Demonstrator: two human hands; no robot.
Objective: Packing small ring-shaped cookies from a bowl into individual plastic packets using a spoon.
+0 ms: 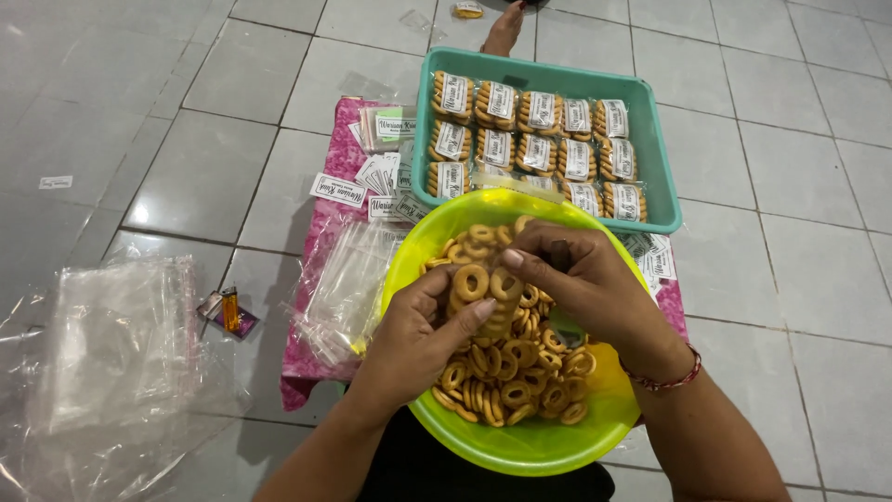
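**Pale tiled floor under even light**

Large glossy light-grey floor tiles (790, 279) with thin dark grout lines are filling the view, catching soft reflections. A pink patterned cloth (325, 218) is lying spread across them. Crumpled sheets of clear plastic (111, 344) are resting on the tiles at the left, near a small orange lighter (230, 309). A stray white paper label (56, 182) is sitting further left.

Lime-green bowl (520, 446): smooth glossy plastic, light showing through the wall. Ring biscuits (506, 372) in it: dry, matt, baked golden crust. Teal tray (548, 79) at 12 o'clock of the bowl: plain plastic, dull sheen. Packs in it (534, 149): clear shiny film, white paper labels. Pink cloth (321, 242) at 10 o'clock: printed fabric. Clear bags (121, 344) at 9 o'clock: thin crinkled glossy plastic. Floor tiles (818, 279): pale, glazed, reflective.
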